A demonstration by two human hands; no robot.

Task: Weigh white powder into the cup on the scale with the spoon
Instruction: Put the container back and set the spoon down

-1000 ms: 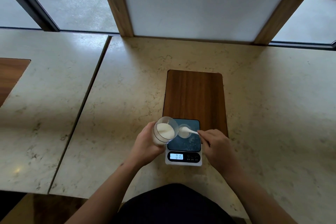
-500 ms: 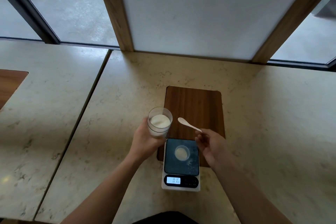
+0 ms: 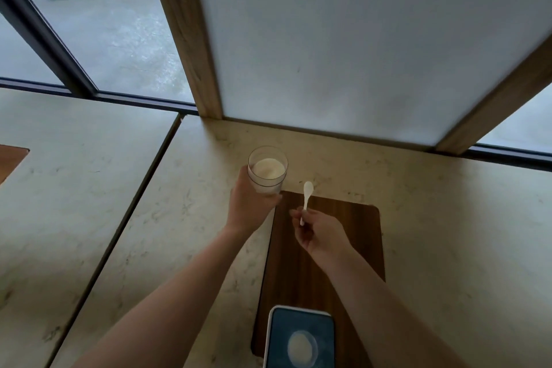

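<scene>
My left hand (image 3: 248, 207) grips a clear glass (image 3: 267, 170) holding white powder, held out over the stone counter beyond the far left corner of the wooden board (image 3: 343, 227). Pinched in my right hand (image 3: 318, 233) is the handle of a small white spoon (image 3: 307, 196), its bowl pointing away from me and looking empty. The scale (image 3: 300, 334) lies at the bottom edge of the view, its display cut off. On its dark platform stands a small clear cup (image 3: 301, 348) with white powder inside. Both hands are well beyond the scale.
The beige stone counter (image 3: 448, 233) runs to a white panel (image 3: 358, 39) framed by wooden posts, with windows on both sides. A seam (image 3: 134, 203) separates a second counter slab on the left, where another wooden inset (image 3: 10, 160) shows.
Both hands have moved away from the scale toward the far wall, carrying the glass and spoon. The view has tilted up, so the scale has slid to the bottom edge.
</scene>
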